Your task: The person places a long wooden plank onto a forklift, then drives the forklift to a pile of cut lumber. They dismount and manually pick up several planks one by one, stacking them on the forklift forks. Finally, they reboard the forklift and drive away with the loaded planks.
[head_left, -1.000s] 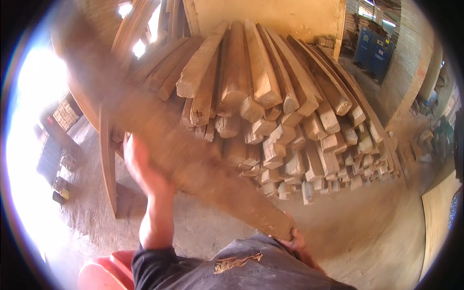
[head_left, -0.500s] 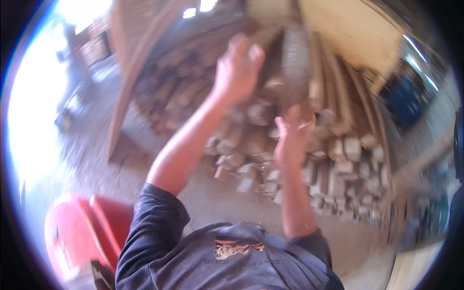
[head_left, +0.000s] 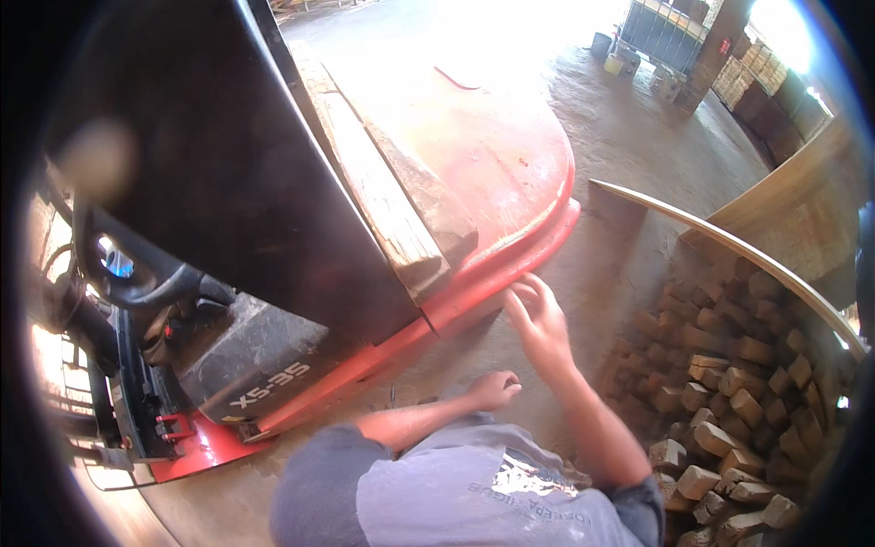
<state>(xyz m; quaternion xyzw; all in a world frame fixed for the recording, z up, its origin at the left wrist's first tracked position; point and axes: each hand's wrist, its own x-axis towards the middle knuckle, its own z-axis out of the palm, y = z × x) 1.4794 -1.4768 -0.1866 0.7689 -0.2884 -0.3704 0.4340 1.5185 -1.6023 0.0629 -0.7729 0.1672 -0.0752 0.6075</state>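
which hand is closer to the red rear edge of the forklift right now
The right hand, fingers spread, hovers beside the forklift's red rear edge, almost touching it. The left hand is curled in a loose fist lower down, near the person's chest and farther from that edge.

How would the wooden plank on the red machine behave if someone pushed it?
The plank looks thick and long, so it is probably stiff and heavy for one hand. Its face looks rough, so it should drag, not slide, on the red machine. It lies flat, so tipping seems unlikely. The right hand is open nearby.
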